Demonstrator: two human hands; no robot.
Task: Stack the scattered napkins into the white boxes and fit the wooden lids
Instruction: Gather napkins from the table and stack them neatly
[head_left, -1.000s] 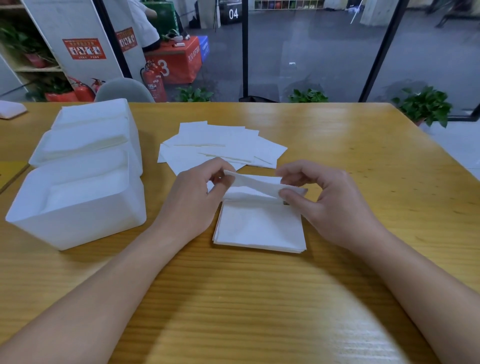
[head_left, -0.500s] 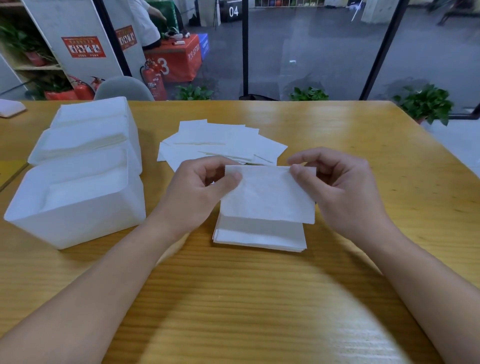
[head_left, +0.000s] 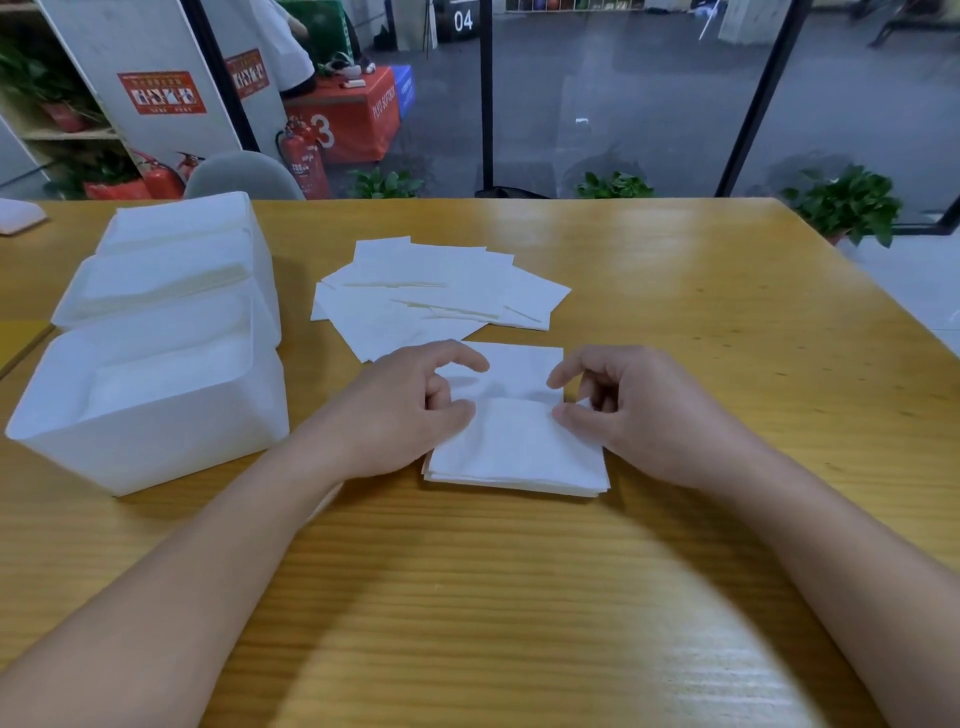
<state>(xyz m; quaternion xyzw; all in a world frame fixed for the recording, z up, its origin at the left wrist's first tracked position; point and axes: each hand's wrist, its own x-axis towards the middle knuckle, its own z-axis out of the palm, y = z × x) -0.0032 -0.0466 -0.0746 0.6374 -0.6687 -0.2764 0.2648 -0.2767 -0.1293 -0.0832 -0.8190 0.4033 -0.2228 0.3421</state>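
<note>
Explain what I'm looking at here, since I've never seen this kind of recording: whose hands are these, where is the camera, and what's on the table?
No machine here: a person's two bare hands, filmed by one camera worn on their head, looking forward and down. On the wooden table lie scattered napkins, a neat napkin stack, and white boxes at left. The left hand and right hand each pinch an edge of the top napkin over the stack. No wooden lids are in view.
</note>
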